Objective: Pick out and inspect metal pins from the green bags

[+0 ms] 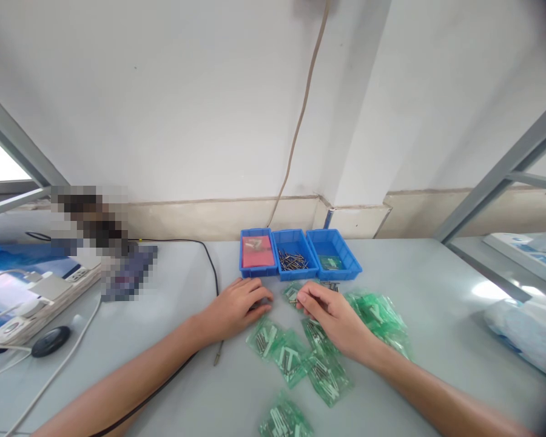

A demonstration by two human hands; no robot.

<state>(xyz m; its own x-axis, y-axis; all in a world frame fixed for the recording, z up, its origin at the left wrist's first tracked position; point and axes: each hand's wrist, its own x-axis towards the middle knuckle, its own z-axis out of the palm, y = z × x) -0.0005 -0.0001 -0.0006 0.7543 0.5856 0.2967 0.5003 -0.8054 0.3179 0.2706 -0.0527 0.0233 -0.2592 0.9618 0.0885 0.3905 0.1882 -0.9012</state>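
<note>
Left hand (236, 309): palm down, fingers loosely curled on the smooth grey tabletop (437, 291), holding nothing.
Right hand (332, 315): fingertips pinch a small crinkly green plastic bag of metal pins (292, 293).
Behind: three blue rectangular plastic trays (300, 255).

Three blue bins (332, 243) at the wall, holding a pink pad (257, 252), metal pins (292, 261), a green bag; white power strip (36, 297), black cable (212, 267), tan cord (300, 115).

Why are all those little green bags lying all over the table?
The small green bags lie scattered and overlapping on the table, not in the three blue trays behind them. Both hands, left hand and right hand, rest among them. Nothing looks broken.
</note>
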